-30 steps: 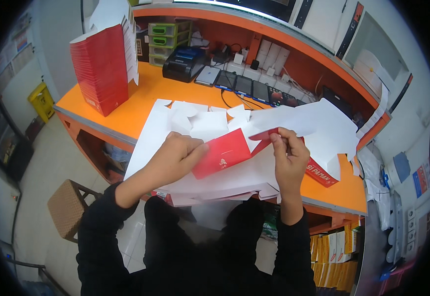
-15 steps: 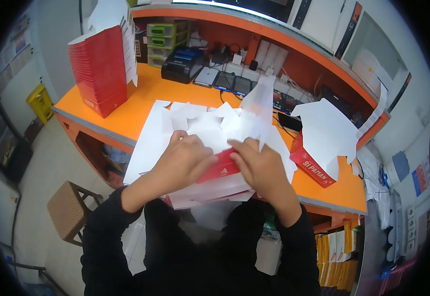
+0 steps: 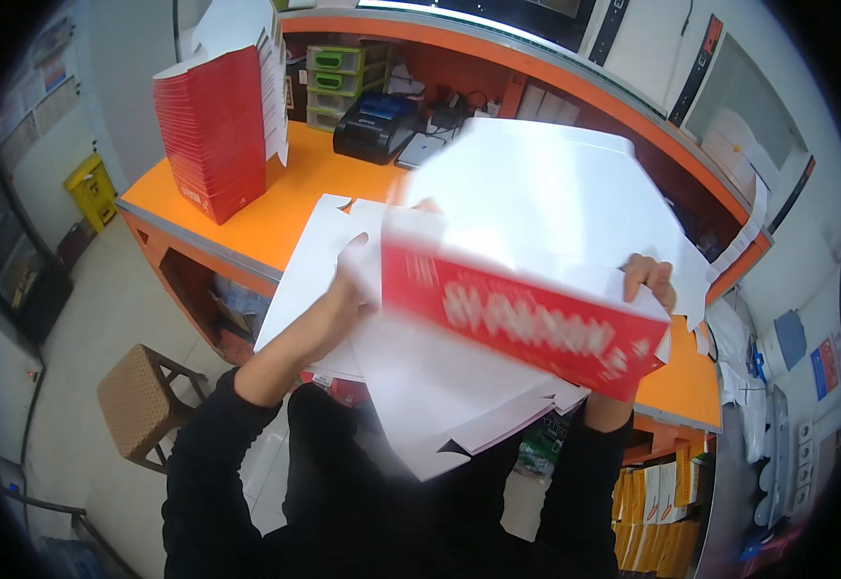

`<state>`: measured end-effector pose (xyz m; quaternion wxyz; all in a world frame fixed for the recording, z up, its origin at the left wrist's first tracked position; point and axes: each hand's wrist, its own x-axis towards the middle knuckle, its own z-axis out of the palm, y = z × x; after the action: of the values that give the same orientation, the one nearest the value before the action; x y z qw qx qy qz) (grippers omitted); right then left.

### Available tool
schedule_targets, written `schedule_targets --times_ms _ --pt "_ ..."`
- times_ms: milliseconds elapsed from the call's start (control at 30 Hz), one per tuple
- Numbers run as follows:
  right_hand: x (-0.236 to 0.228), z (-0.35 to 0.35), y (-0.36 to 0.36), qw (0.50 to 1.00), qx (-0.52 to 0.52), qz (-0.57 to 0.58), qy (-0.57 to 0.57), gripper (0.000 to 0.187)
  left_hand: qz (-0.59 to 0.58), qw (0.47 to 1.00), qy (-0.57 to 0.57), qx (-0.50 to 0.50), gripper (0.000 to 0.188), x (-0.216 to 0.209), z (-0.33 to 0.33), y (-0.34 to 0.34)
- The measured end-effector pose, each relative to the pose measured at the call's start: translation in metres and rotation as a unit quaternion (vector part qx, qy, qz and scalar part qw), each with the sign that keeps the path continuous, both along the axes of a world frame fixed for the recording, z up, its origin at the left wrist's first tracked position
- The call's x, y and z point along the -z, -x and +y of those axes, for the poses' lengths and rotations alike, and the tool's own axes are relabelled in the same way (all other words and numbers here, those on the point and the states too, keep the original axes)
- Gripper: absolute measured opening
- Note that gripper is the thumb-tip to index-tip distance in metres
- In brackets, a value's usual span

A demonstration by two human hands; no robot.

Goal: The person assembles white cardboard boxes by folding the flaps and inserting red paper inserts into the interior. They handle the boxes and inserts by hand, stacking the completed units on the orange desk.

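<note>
A folded cardboard box (image 3: 527,309), red outside and white inside with its lid raised, is tilted in the air before me, blurred by motion. My left hand (image 3: 332,309) grips its left end, with fingertips showing over the wall inside. At the right end, the fingers of my right hand (image 3: 649,278) curl over the wall, and the rest of that hand is behind the box. Below lie flat white cardboard blanks (image 3: 440,396), which overhang the table's front edge above my lap. Part of another white box lid (image 3: 692,289) shows behind my right hand.
A tall stack of nested red boxes (image 3: 216,135) stands on the orange table (image 3: 319,179) at the left. Behind are a black printer (image 3: 374,130), small green-fronted drawers (image 3: 336,82) and a phone (image 3: 420,150). A brown woven stool (image 3: 141,398) stands on the floor at left.
The red piece between my hands, low over the blanks, is now a raised box with its lid up. My right hand moved right to its far end. The upper blanks shifted toward my lap.
</note>
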<state>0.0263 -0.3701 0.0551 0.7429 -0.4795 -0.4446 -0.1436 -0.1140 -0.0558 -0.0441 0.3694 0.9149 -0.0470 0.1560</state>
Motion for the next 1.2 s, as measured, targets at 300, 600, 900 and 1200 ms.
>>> schedule_targets --times_ms 300,600,900,1200 --pt "-0.023 0.005 -0.006 0.948 0.131 0.065 0.284 0.038 -0.035 0.857 0.514 -0.032 0.055 -0.041 -0.013 0.012" --pt "-0.046 0.061 0.102 0.615 -0.017 -0.26 0.744 0.031 -0.286 0.945 0.082 -0.139 0.094 -0.048 -0.081 0.041" --pt "-0.004 0.041 0.097 0.63 0.052 -0.285 0.721 0.018 -0.182 0.921 -0.345 0.017 0.038 -0.08 -0.111 0.058" --pt "-0.009 -0.006 0.055 0.767 0.072 -0.089 0.631 0.017 -0.224 0.918 -0.307 0.118 0.018 -0.06 -0.055 0.039"
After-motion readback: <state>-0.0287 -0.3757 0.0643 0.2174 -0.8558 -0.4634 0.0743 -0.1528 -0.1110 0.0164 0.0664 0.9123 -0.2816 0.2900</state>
